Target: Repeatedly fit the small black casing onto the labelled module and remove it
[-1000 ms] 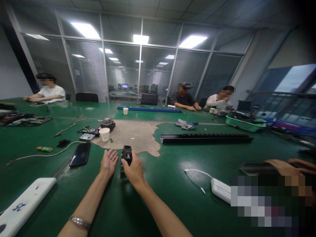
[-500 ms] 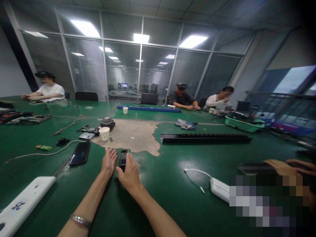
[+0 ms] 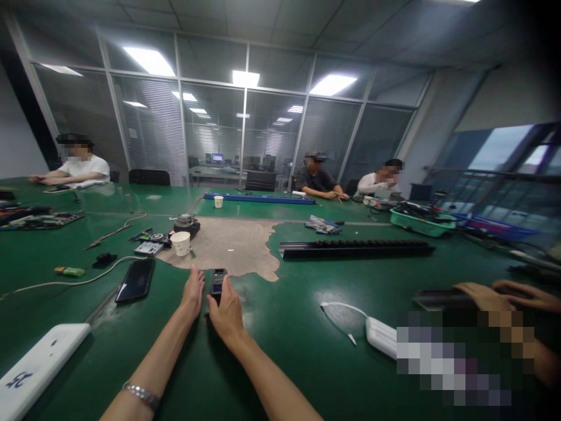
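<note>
A small dark boxy device [image 3: 218, 280] with a grey upper face and what looks like a little screen is on the green table [image 3: 280, 333]. My right hand [image 3: 227, 310] has its thumb on the near left side of the device and its fingers along the right side, hiding the lower part. Just left of the device, my left hand [image 3: 193, 295] rests on edge with fingers stretched forward, holding nothing. A black phone [image 3: 135, 280] lies further left. Beyond my left hand stands a white paper cup [image 3: 180, 244].
A brown ragged-edged sheet [image 3: 228, 242] lies ahead, with dismantled parts [image 3: 151, 242] at its left. A white power strip [image 3: 41, 368] is near left, a long black rail [image 3: 355, 248] at right. A co-worker's hands [image 3: 486, 295] hold something dark at far right; three people sit opposite.
The whole view has shifted slightly, so things sit a little lower and further left. My left hand's fingers look closer together; my right hand keeps its place at the device.
</note>
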`<state>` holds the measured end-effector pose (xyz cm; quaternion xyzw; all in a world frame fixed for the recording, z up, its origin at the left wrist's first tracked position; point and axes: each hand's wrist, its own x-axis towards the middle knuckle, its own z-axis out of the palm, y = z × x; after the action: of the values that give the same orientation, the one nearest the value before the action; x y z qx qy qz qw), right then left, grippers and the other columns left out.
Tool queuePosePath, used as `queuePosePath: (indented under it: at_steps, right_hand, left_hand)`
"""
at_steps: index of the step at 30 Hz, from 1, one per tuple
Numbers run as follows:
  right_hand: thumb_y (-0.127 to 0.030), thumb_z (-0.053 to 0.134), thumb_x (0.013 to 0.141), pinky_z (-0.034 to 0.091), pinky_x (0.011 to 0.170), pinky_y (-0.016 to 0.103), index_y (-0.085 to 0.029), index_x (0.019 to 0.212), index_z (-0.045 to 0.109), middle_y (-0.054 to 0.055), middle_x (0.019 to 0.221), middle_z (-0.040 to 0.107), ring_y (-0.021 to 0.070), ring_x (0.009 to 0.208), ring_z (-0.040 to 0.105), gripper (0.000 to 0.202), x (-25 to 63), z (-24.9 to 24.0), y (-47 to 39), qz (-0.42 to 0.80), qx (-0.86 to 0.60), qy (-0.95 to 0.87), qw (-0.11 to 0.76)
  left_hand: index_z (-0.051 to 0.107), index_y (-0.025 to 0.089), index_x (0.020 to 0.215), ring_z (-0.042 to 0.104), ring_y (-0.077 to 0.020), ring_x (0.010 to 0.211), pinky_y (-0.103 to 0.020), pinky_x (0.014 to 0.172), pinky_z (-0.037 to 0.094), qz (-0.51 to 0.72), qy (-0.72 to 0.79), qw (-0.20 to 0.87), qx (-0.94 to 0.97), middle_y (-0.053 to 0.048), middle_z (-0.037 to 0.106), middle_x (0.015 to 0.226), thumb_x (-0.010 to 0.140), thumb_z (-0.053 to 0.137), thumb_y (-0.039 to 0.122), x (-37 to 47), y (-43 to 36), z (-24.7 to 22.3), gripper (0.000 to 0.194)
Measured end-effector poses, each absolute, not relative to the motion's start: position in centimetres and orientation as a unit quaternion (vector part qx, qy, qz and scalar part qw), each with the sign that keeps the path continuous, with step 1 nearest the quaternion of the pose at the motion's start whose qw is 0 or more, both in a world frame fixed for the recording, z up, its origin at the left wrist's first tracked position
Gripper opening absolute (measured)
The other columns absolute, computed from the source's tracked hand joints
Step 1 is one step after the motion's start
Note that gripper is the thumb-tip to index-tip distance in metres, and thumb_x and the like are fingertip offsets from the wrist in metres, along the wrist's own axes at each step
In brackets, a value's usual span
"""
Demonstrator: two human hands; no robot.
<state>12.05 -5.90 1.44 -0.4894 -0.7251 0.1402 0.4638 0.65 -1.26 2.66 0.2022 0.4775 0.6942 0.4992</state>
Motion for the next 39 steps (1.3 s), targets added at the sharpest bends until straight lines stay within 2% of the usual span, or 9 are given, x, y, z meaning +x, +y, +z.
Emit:
queuePosePath:
  at_steps: [5,10,13,18,22,31,36,39]
  right_hand:
    - [-0.021,0.061,0.076,0.036,0.102,0.040,-0.007,0.138,0.032,0.018,0.134,0.046,0.0279,0.124,0.042,0.071,12.4,2.6,-6.0,0.158,-0.459,-0.709,0.512]
    - [-0.028,0.059,0.081,0.036,0.102,0.037,-0.009,0.140,0.029,0.016,0.136,0.044,0.0251,0.124,0.043,0.069,14.5,7.0,-6.0,0.142,-0.435,-0.692,0.559]
    - [-0.031,0.057,0.083,0.035,0.103,0.038,-0.011,0.138,0.035,0.014,0.134,0.047,0.0244,0.123,0.044,0.063,18.1,8.4,-5.4,0.117,-0.437,-0.688,0.567]
    - [-0.033,0.056,0.081,0.041,0.097,0.038,-0.015,0.133,0.044,0.011,0.122,0.058,0.0252,0.113,0.054,0.056,24.3,6.7,-3.8,0.105,-0.555,-0.631,0.532]
    - [-0.032,0.056,0.080,0.042,0.096,0.037,-0.015,0.131,0.046,0.011,0.117,0.061,0.0250,0.113,0.054,0.055,25.4,4.6,-3.7,0.105,-0.556,-0.659,0.496]
    - [-0.027,0.058,0.078,0.039,0.100,0.037,-0.013,0.134,0.042,0.013,0.125,0.055,0.0250,0.115,0.052,0.060,24.6,2.2,-4.3,0.090,-0.530,-0.704,0.464]
    - [-0.034,0.062,0.077,0.035,0.104,0.041,-0.011,0.140,0.030,0.015,0.135,0.044,0.0268,0.125,0.041,0.074,24.4,2.2,-4.6,0.088,-0.524,-0.700,0.477]
    - [-0.032,0.060,0.078,0.033,0.105,0.041,-0.009,0.141,0.027,0.016,0.137,0.041,0.0268,0.127,0.039,0.074,24.3,2.0,-4.7,0.091,-0.527,-0.697,0.477]
  left_hand:
    - [0.046,0.012,0.128,0.040,-0.0195,0.126,-0.032,0.106,0.027,0.749,0.469,0.431,0.181,-0.018,0.041,0.138,0.088,0.028,0.058,1.6,-0.5,1.6,0.064]
    - [0.049,0.012,0.125,0.045,-0.0200,0.123,-0.033,0.104,0.031,0.751,0.433,0.458,0.196,-0.018,0.047,0.132,0.087,0.030,0.060,1.6,-1.1,1.4,0.064]
    - [0.048,0.012,0.126,0.045,-0.0200,0.122,-0.033,0.103,0.032,0.747,0.433,0.464,0.197,-0.018,0.048,0.132,0.087,0.030,0.059,1.9,-1.3,1.6,0.064]
    - [0.048,0.011,0.126,0.045,-0.0201,0.122,-0.033,0.103,0.033,0.747,0.430,0.462,0.207,-0.019,0.047,0.132,0.088,0.031,0.058,2.0,-0.5,1.6,0.063]
    - [0.045,0.010,0.129,0.045,-0.0209,0.123,-0.033,0.102,0.033,0.737,0.438,0.476,0.195,-0.020,0.047,0.132,0.087,0.030,0.059,1.6,0.1,1.4,0.066]
    - [0.046,0.011,0.128,0.045,-0.0210,0.122,-0.033,0.102,0.033,0.727,0.439,0.487,0.202,-0.019,0.048,0.131,0.086,0.033,0.060,1.5,0.0,1.5,0.066]
    - [0.047,0.011,0.127,0.046,-0.0212,0.121,-0.034,0.101,0.034,0.730,0.438,0.487,0.196,-0.019,0.050,0.129,0.086,0.033,0.060,1.5,0.1,1.7,0.065]
    - [0.048,0.012,0.126,0.047,-0.0210,0.121,-0.034,0.101,0.034,0.733,0.437,0.484,0.194,-0.019,0.050,0.128,0.086,0.032,0.059,1.6,0.0,1.8,0.063]
